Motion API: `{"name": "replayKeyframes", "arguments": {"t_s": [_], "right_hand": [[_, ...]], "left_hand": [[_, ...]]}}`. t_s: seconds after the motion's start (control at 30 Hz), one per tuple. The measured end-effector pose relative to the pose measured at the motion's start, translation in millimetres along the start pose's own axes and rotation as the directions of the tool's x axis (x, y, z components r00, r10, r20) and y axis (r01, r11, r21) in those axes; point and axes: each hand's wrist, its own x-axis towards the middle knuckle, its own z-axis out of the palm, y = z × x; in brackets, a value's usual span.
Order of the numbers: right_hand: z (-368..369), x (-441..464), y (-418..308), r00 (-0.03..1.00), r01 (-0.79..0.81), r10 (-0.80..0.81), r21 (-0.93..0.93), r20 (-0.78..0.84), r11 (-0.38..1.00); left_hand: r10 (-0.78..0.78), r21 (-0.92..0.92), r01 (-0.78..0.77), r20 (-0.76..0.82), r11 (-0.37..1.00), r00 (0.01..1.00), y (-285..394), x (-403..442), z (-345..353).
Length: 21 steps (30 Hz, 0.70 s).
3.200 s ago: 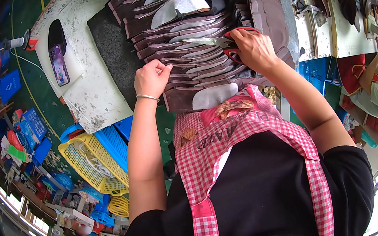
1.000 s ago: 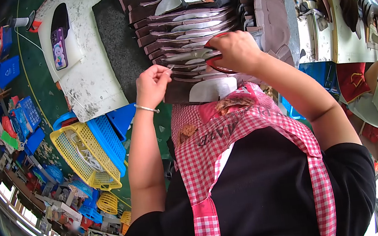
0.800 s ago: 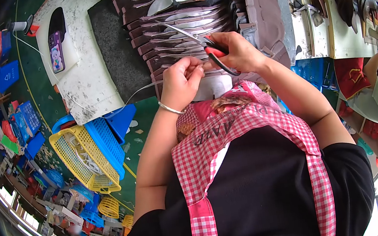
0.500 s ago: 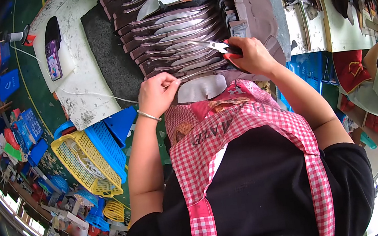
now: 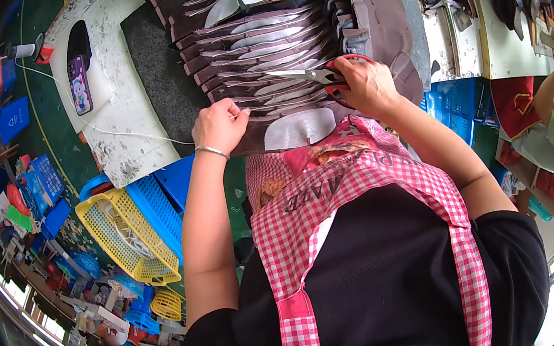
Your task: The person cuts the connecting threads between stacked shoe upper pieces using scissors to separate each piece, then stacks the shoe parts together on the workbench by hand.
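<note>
Overlapping dark brown pieces with pale grey patches (image 5: 299, 129) lie in a long row across the work surface. At their left edge my left hand (image 5: 219, 126) is closed in a pinch on a thin white cord (image 5: 137, 133), which runs left over the white board to a spool (image 5: 23, 50). My right hand (image 5: 366, 86) is closed around red-and-black handled scissors (image 5: 313, 74). The scissor blades point left over the row, slightly parted. Whether the blade tips touch the pieces cannot be told.
A phone (image 5: 79, 84) lies on the white board (image 5: 118, 61), beside a dark mat (image 5: 164, 69). Yellow (image 5: 126, 240) and blue baskets (image 5: 157, 212) stand lower left. Another person's arm (image 5: 553, 87) shows at the far right, near a side table holding dark pieces (image 5: 503, 0).
My left hand went right toward the scissors, then back left, and the cord now trails from it. The scissors have shifted a little left and lower, staying in my right hand.
</note>
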Motion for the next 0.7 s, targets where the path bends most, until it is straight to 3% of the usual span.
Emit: {"name": "replayKeyframes", "arguments": {"t_s": [0.13, 0.2, 0.23, 0.27, 0.43, 0.53, 0.7], "right_hand": [[-12.1, 0.7, -4.9, 0.995, 0.090, -0.091, -0.022, -0.033, 0.996], [-19.4, 6.7, -14.3, 0.969, 0.225, -0.229, -0.062, -0.086, 0.972], [-23.2, 10.5, -22.0, 0.948, 0.290, -0.298, -0.081, -0.112, 0.954], [-29.8, 14.8, -32.4, 0.951, 0.305, -0.308, -0.129, -0.009, 0.944], [-9.7, 40.3, -55.6, 0.877, 0.480, -0.437, -0.329, 0.198, 0.814], [-9.2, 48.8, -67.0, 0.853, 0.515, -0.436, -0.323, 0.287, 0.794], [-2.6, 51.3, -67.7, 0.864, 0.503, -0.439, -0.357, 0.249, 0.787]], "left_hand": [[-0.076, 0.137, 0.075, -0.002, 0.988, 0.997, 10.8, 9.5, 0.6], [-0.095, 0.200, 0.100, -0.035, 0.975, 0.995, 13.8, 7.3, -7.0], [-0.097, 0.157, 0.097, -0.012, 0.983, 0.995, 10.4, 5.9, -8.1], [-0.096, 0.114, 0.094, 0.010, 0.989, 0.995, 4.1, 5.9, -9.0], [0.018, -0.178, -0.001, 0.098, 0.984, 0.995, -30.4, 8.9, -4.9], [0.067, -0.180, -0.061, 0.028, 0.982, 0.997, -34.1, 7.2, -2.2], [0.037, -0.218, -0.035, 0.003, 0.975, 0.999, -37.2, 5.4, 3.8]]}}
